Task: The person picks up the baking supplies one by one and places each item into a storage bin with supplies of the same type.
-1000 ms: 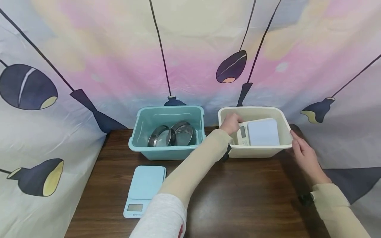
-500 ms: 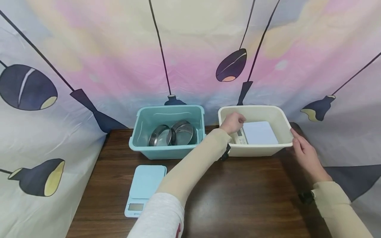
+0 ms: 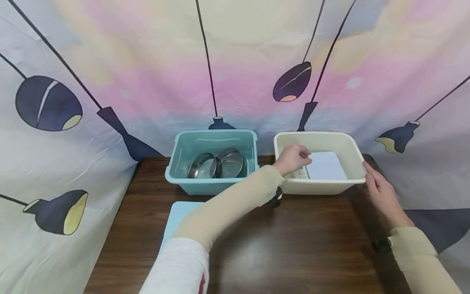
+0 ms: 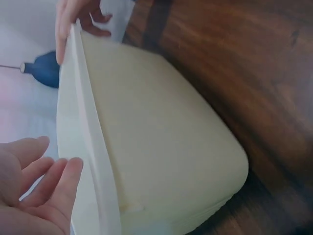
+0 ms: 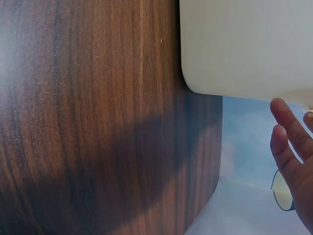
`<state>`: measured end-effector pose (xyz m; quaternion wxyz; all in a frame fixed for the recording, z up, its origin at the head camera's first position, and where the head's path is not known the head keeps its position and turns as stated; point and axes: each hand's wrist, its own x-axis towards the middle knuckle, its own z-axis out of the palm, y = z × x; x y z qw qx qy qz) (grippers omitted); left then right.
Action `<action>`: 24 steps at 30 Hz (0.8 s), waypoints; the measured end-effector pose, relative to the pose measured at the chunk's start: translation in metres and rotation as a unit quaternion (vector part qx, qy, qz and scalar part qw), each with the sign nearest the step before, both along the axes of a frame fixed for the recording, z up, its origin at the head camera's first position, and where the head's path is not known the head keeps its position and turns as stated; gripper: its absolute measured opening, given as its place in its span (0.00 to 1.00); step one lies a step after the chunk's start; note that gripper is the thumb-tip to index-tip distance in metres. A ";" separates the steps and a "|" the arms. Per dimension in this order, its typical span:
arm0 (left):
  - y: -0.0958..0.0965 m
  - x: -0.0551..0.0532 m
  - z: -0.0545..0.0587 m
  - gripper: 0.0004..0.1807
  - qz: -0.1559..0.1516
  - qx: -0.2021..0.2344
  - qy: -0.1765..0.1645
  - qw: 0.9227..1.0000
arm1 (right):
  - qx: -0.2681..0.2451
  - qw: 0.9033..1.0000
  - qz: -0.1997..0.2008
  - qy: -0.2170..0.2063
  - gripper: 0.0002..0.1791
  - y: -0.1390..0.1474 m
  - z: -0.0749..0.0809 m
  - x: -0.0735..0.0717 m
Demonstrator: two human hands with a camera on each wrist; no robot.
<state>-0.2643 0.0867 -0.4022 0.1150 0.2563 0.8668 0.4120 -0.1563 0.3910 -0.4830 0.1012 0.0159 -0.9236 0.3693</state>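
Observation:
My left hand (image 3: 292, 158) hovers over the left side of a cream plastic bin (image 3: 315, 188), its fingers loosely bent and holding nothing. Under it, inside the bin, lies a kitchen scale (image 3: 327, 165) with a pale lavender-white platform; the hand hides part of its control panel. In the left wrist view the left hand (image 4: 41, 191) is above the bin's rim (image 4: 93, 132), fingers apart. My right hand (image 3: 383, 198) holds the bin's right rim near the front corner, with fingers on both sides of it. The right wrist view shows that hand (image 5: 298, 161) only partly.
Left of the cream bin stands a teal bin (image 3: 209, 188) with round metal sieves (image 3: 231, 163) in it. A light blue kitchen scale (image 3: 180, 216) lies in front, partly hidden by my left arm. The wooden table (image 3: 293, 245) ends at a patterned cloth (image 3: 242, 73) behind.
The scale in the cream bin has gone from tilted to lying lower and flatter. My left hand has let go of it and lifted slightly. The right hand stays at the rim.

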 end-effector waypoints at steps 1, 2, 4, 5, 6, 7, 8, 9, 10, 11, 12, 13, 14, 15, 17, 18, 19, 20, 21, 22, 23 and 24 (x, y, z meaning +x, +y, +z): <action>-0.002 0.003 0.001 0.15 -0.002 0.006 -0.002 1.000 | 0.000 1.000 0.000 -0.002 0.30 0.000 0.001 0.000; -0.005 0.006 0.001 0.15 -0.006 0.011 -0.003 1.000 | 0.000 1.000 0.001 -0.002 0.30 0.000 0.001 0.000; -0.010 0.012 0.001 0.15 -0.015 0.018 0.000 1.000 | 0.003 1.000 0.001 0.000 0.30 -0.001 0.002 0.001; -0.013 0.015 0.001 0.15 -0.019 0.019 0.001 1.000 | 0.006 1.000 -0.001 0.001 0.30 -0.001 0.003 0.001; -0.016 0.018 0.002 0.15 -0.024 0.021 0.002 0.999 | 0.007 1.000 -0.001 0.003 0.29 -0.001 0.003 0.001; -0.020 0.021 0.003 0.15 -0.028 0.024 0.003 0.999 | 0.006 1.000 0.000 0.005 0.29 -0.001 0.003 0.001; -0.023 0.024 0.003 0.15 -0.031 0.028 0.002 0.999 | 0.004 1.000 0.002 0.007 0.29 -0.001 0.003 0.001; -0.026 0.027 0.005 0.15 -0.032 0.030 0.003 0.999 | 0.002 1.000 0.004 0.006 0.29 -0.001 0.002 0.001; -0.029 0.030 0.006 0.15 -0.031 0.035 0.000 0.999 | 0.000 1.000 0.006 0.005 0.29 0.000 0.002 0.001; -0.032 0.033 0.008 0.16 -0.030 0.038 -0.002 0.999 | -0.002 1.000 0.008 0.002 0.30 0.000 0.002 0.001; -0.035 0.036 0.010 0.16 -0.029 0.041 -0.003 0.999 | -0.005 1.000 0.011 0.003 0.29 0.001 0.002 0.001; -0.038 0.039 0.012 0.17 -0.027 0.042 -0.006 0.999 | -0.006 1.000 0.011 0.003 0.29 0.001 0.001 0.001; -0.042 0.042 0.014 0.17 -0.025 0.042 -0.009 0.999 | -0.006 1.000 0.011 0.001 0.29 0.001 0.001 0.002; -0.045 0.044 0.016 0.18 -0.023 0.042 -0.012 0.999 | -0.006 1.000 0.011 0.000 0.30 0.001 0.001 0.002; -0.053 0.050 0.022 0.19 -0.019 0.044 -0.019 0.999 | -0.008 1.000 0.011 -0.002 0.30 0.001 0.001 0.002; -0.057 0.052 0.025 0.20 -0.016 0.044 -0.022 0.999 | -0.008 1.000 0.010 -0.004 0.30 0.000 0.001 0.002; -0.061 0.054 0.027 0.20 -0.013 0.046 -0.024 0.999 | -0.008 1.000 0.009 -0.008 0.30 0.000 0.002 0.003; -0.065 0.057 0.030 0.20 -0.011 0.051 -0.024 0.998 | -0.009 1.000 0.010 -0.011 0.30 -0.001 0.002 0.003; -0.070 0.059 0.032 0.20 -0.009 0.055 -0.025 0.998 | -0.011 1.000 0.011 -0.013 0.30 -0.001 0.002 0.003; -0.074 0.060 0.034 0.20 -0.009 0.058 -0.024 0.998 | -0.010 1.000 0.011 -0.014 0.30 -0.002 0.002 0.003; -0.079 0.062 0.036 0.20 -0.007 0.059 -0.022 0.998 | -0.008 1.000 0.010 -0.014 0.30 -0.002 0.003 0.003; -0.084 0.064 0.038 0.20 -0.008 0.059 -0.019 0.998 | -0.009 1.000 0.011 -0.015 0.31 -0.003 0.003 0.004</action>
